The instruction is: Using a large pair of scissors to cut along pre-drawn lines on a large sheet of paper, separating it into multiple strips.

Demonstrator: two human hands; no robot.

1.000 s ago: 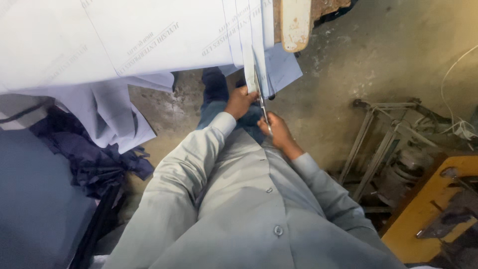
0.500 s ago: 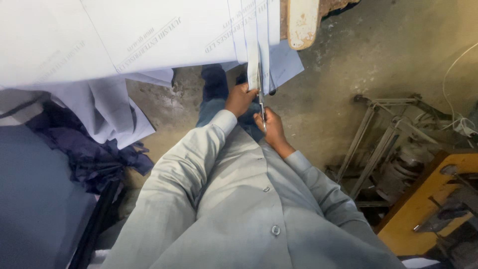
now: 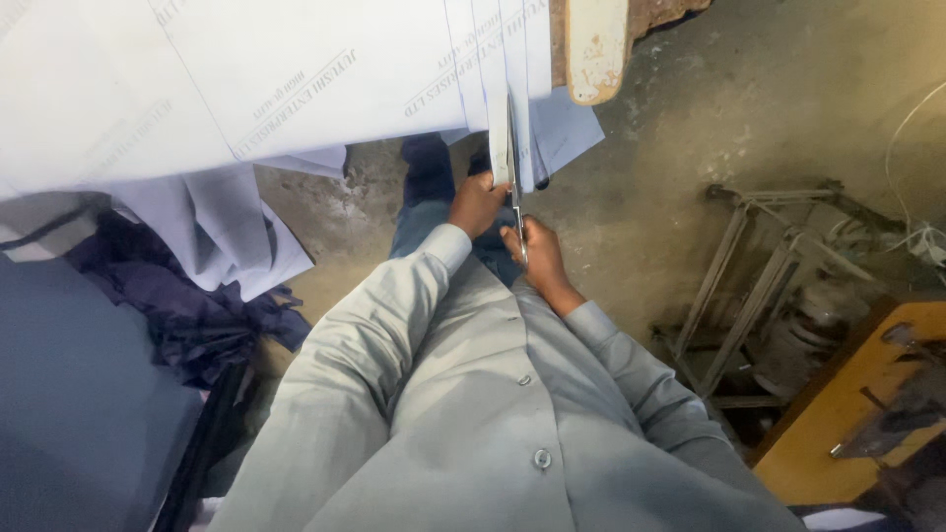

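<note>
Pale blue-white cloth (image 3: 296,79) hangs over the table's edge, a line of grey print slanting across it, and scissors (image 3: 514,187) run up into its hem. Closed on the handles, the right hand (image 3: 537,258) works them, while the left hand (image 3: 477,202) pinches the cloth just beside the blades. Bare concrete floor (image 3: 641,177) lies open to the right — a metal stand (image 3: 759,276) and a wooden bench (image 3: 857,404) crowd its far side.

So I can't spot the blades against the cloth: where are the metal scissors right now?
The metal scissors sit top centre, in the right hand, cutting the pale blue fabric beside the left hand.
</note>
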